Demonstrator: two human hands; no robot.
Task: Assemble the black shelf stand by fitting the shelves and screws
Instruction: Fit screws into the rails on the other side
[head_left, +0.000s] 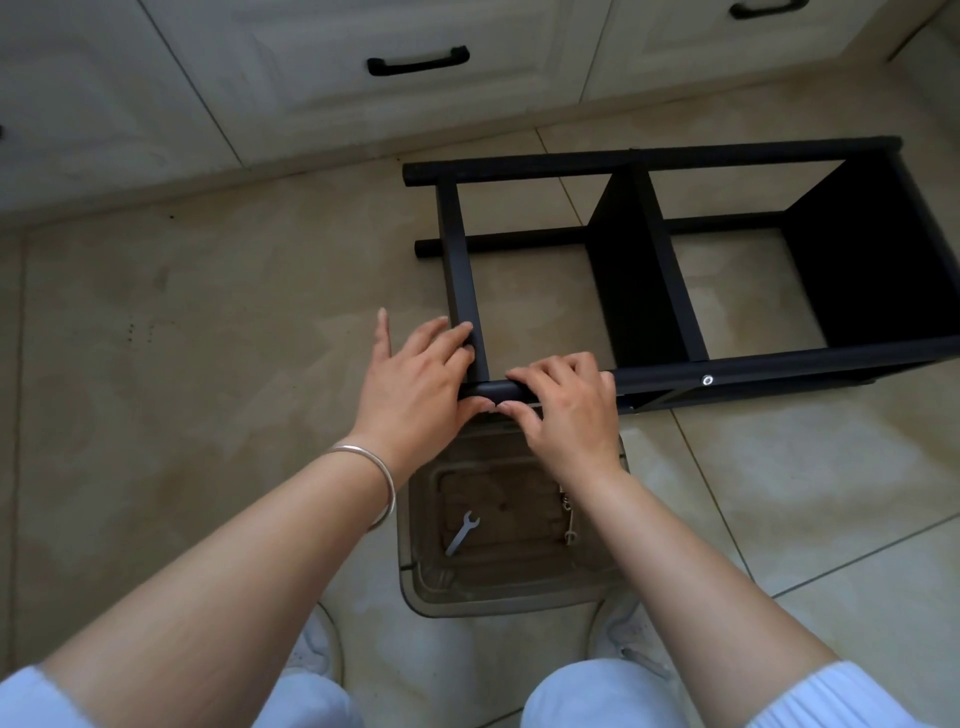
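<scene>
Your black metal shelf stand (675, 260) lies on its side on the beige tiled floor (208, 338), just in front of the cream cabinet drawers (311, 62). Two black shelf panels (631, 270) already sit between its round posts, and a silver screw head (707, 380) shows in the near post (779, 366).

Both hands work at the stand's near left corner. Your left hand (421, 379) curls its fingers over the black end crossbar (465, 270) where it meets the near post, thumb tucked beneath the post's end. Your right hand (566, 405) wraps its bent fingers over the same post just beside the left, thumb underneath. Whether either pinches a screw there, I cannot tell.

You appear to be seating or fastening this corner joint. Next, you will likely need the small silver spanner (462, 532), lying in the clear plastic tray (509, 597) just below the corner, with loose hardware (567, 514) along the tray's right side. Keep the crossbar aligned while one hand lets go.
</scene>
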